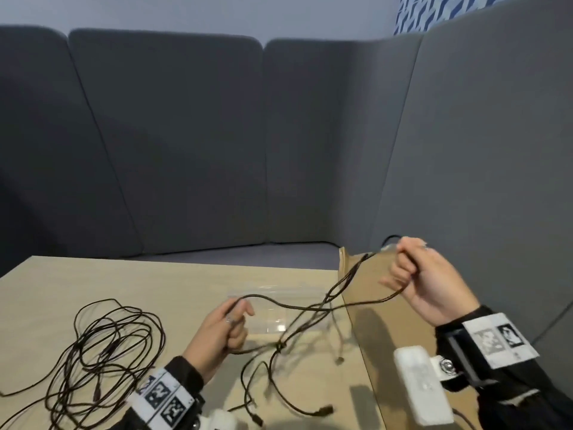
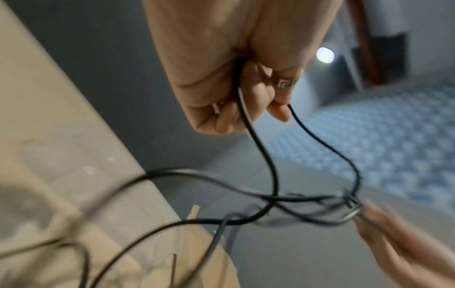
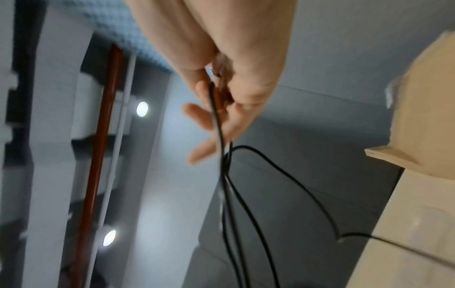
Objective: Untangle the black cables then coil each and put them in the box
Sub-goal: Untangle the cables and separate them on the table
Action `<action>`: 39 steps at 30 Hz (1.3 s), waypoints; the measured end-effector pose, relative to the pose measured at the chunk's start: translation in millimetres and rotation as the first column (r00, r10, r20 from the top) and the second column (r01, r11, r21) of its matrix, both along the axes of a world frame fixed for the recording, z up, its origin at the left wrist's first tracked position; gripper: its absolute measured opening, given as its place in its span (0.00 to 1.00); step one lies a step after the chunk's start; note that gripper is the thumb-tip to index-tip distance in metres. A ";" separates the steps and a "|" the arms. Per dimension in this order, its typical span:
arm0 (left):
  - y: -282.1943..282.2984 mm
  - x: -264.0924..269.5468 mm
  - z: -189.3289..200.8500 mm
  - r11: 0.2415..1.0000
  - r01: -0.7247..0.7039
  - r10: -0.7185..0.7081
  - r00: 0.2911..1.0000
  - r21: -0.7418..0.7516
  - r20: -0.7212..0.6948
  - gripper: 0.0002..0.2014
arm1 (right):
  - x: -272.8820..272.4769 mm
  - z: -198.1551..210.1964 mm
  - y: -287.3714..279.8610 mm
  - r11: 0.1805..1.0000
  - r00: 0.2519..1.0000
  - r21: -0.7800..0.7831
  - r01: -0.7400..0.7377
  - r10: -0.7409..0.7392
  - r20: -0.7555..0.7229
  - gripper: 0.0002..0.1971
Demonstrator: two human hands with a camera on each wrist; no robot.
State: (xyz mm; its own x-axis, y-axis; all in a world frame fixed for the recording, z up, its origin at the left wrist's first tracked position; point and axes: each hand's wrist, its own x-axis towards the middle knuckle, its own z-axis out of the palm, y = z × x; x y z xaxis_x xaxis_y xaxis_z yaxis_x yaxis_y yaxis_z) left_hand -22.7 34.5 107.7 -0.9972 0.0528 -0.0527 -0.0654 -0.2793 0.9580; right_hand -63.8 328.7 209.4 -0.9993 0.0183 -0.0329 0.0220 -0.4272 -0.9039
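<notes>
Fingers of the left hand (image 1: 224, 330) were curled round a strand of the black cables (image 1: 297, 308), and the right hand (image 1: 424, 280) gripped several strands in a closed fist, raised above the box (image 1: 369, 274). Between the two hands the thin, round, matte cords ran roughly left to right, sagging and crossing into a small knot (image 1: 280, 346) that hung just right of the left hand, nearer to it than to the right. From that knot loose ends trailed down onto the pale wood-grain table (image 1: 186, 277), plugs lying free. A second heap of cable (image 1: 102, 352) lay in slack loops well to the left, untouched. The box was plain brown cardboard, open, at the table's right edge. Judging by this, untangling was under way, and the knot would want the left hand.
</notes>
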 end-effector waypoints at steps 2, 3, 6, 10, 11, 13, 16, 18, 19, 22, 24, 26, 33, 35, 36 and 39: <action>-24.2 -3.4 -17.4 0.983 -0.090 0.069 0.989 0.162 0.129 0.11 | -4.1 1.6 18.2 0.991 0.991 -0.003 0.134 -0.134 -0.012 0.15; -35.7 -5.2 -26.5 0.969 -0.151 0.113 0.975 0.197 0.191 0.12 | -6.0 0.5 27.2 0.977 0.977 0.015 0.211 -0.210 -0.031 0.15; -65.6 -12.2 -53.7 0.919 -0.344 0.258 0.894 0.191 0.368 0.15 | -8.7 -4.4 45.7 0.917 0.912 0.002 0.400 -0.397 -0.106 0.15; -78.8 -19.9 -76.4 0.905 -0.417 0.409 0.798 -0.084 0.442 0.11 | -6.8 -11.6 42.2 0.892 0.890 0.066 0.446 -0.435 -0.134 0.14; -79.4 -22.4 -80.9 0.898 -0.381 0.439 0.794 -0.219 0.421 0.08 | -4.3 -11.0 37.5 0.893 0.895 0.109 0.436 -0.418 -0.152 0.14; -72.3 -26.3 -79.7 0.816 -0.257 0.468 0.819 -0.517 0.332 0.08 | 4.4 -4.3 23.6 0.908 0.924 0.188 0.374 -0.347 -0.162 0.13; -41.4 -27.6 -64.3 0.569 -0.019 0.260 0.953 -0.822 0.158 0.27 | 22.8 7.2 -6.1 0.953 0.984 0.259 0.158 -0.129 -0.123 0.11; -3.9 -19.9 -42.4 0.429 0.060 0.029 0.996 -0.901 0.080 0.38 | 33.7 11.0 -28.5 0.963 0.994 0.268 0.002 0.029 -0.109 0.10; 15.9 -15.3 -32.2 0.433 0.094 -0.087 0.994 -0.896 0.062 0.43 | 37.4 11.9 -37.8 0.962 0.991 0.266 -0.060 0.091 -0.103 0.10; 71.0 -4.4 -23.2 0.541 0.243 -0.300 0.950 -0.805 0.085 0.42 | 42.2 17.0 -52.5 0.960 0.979 0.239 -0.143 0.174 -0.111 0.11; 90.6 -0.7 -32.5 0.643 0.319 -0.359 0.929 -0.696 0.094 0.23 | 41.7 23.3 -50.4 0.965 0.978 0.235 -0.120 0.155 -0.137 0.10; 93.0 -1.6 -43.2 0.738 0.289 -0.319 0.946 -0.610 0.062 0.08 | 39.6 28.6 -39.7 0.963 0.983 0.263 -0.060 0.103 -0.153 0.10; 42.6 -14.4 -52.5 0.658 0.206 -0.319 0.948 -0.725 -0.020 0.09 | 32.0 23.8 27.5 0.802 0.946 0.520 0.294 -0.165 -0.280 0.15; 29.5 -17.3 -52.3 0.658 0.271 -0.338 0.940 -0.703 0.046 0.10 | 31.1 17.5 42.6 0.730 0.896 0.538 0.422 -0.245 -0.371 0.13; 23.7 -17.6 -49.7 0.658 0.298 -0.334 0.939 -0.691 0.086 0.12 | 29.9 14.2 49.9 0.713 0.869 0.515 0.476 -0.292 -0.399 0.13; 10.3 -14.4 -46.1 0.720 0.443 -0.381 0.896 -0.534 0.229 0.19 | 24.1 6.8 68.2 0.671 0.810 0.467 0.575 -0.389 -0.438 0.13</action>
State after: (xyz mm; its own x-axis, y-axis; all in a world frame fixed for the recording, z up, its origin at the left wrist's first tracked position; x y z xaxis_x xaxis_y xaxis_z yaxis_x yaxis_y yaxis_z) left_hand -37.1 44.8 61.6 -0.8717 0.3876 -0.2999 -0.1457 0.3792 0.9137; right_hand -39.6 396.9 216.3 -0.8029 0.4221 0.4209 -0.3291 0.2748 -0.9034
